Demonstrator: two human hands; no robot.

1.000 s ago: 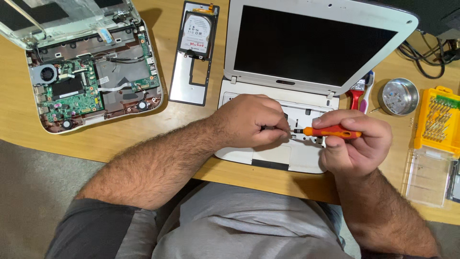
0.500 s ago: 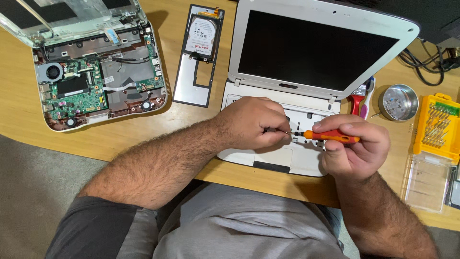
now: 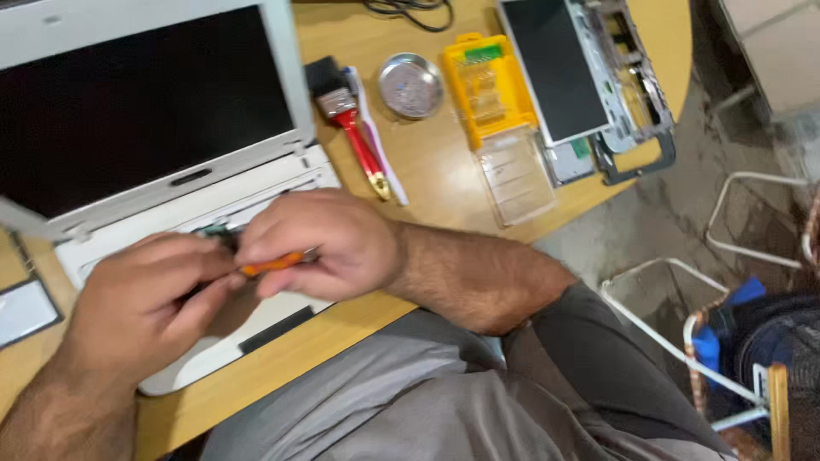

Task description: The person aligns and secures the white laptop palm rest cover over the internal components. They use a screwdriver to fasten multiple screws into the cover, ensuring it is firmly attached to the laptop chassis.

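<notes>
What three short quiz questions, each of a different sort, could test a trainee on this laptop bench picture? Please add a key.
1. True or false: the right hand holds an orange screwdriver.
2. What lies nearest the red-handled brush? A round metal dish; B dismantled laptop; C yellow bit case
3. Fill in: both hands work over the base of the open white ____.

Key: 1 true; 2 A; 3 laptop.

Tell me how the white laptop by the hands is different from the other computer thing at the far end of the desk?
The white laptop stands open with its dark screen up; the other device lies flat. The laptop looks whole on the outside, while the other device is taken apart, with bare frame and inner parts showing. Both hands, the left hand and right hand with an orange screwdriver, are over the laptop; nobody touches the other. Both have dark screens and rest on the wooden desk.
</notes>
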